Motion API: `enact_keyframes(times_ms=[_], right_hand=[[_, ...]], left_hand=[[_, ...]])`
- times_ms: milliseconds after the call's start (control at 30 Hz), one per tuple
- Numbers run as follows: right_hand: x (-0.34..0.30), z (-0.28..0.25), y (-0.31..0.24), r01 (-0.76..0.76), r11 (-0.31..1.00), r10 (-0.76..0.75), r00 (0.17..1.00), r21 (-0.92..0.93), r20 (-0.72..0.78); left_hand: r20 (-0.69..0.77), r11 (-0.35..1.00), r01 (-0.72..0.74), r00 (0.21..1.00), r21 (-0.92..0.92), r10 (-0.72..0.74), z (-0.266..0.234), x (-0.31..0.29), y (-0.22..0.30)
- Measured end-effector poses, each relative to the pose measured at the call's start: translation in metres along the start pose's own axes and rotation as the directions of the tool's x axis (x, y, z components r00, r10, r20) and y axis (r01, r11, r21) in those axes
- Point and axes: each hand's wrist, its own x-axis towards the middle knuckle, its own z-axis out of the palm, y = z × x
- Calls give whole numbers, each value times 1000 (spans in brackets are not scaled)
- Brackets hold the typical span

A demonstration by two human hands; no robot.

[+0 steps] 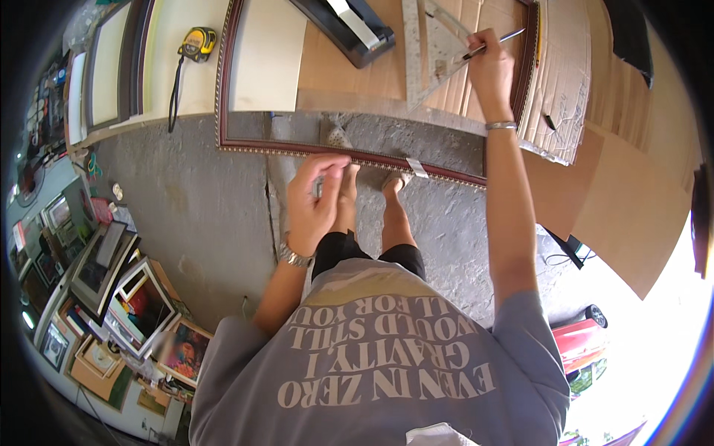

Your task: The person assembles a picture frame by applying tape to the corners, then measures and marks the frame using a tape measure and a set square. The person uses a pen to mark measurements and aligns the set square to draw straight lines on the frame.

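Note:
My right hand (492,73) grips a slim silver-and-black pen (512,36) above the right side of the work surface. Beside its fingers lies a worn, clear triangular ruler (413,56). A dark red-brown picture frame (256,146) with beaded trim surrounds this area, its near side jutting past the table edge. Just in front of that near side is my left hand (312,201), fingers curled in toward the thumb; whether anything sits between them is hidden. A pale piece of tape (417,168) crosses the frame's near side, right of that hand.
At the far middle stands a black tape dispenser (357,37). A yellow tape measure (198,44) with a black strap lies left. Cardboard (569,89) and brown board sheets (632,215) extend right. Several framed pictures (141,305) lean at lower left. A small black object (550,122) rests on the cardboard.

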Motion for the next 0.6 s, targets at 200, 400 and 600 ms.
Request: enact_keyframes(times_ms=[200, 400, 600], right_hand=[[-22, -93, -16, 6, 968, 45, 979, 252, -198], [-127, -187, -60, 337, 926, -280, 916, 171, -288], [-203, -176, -69, 813, 474, -865, 502, 338, 3]], left_hand=[[89, 977, -14, 995, -213, 33, 77, 2, 39], [289, 562, 390, 920, -730, -264, 129, -4, 95], [253, 480, 379, 917, -791, -307, 96, -48, 80]])
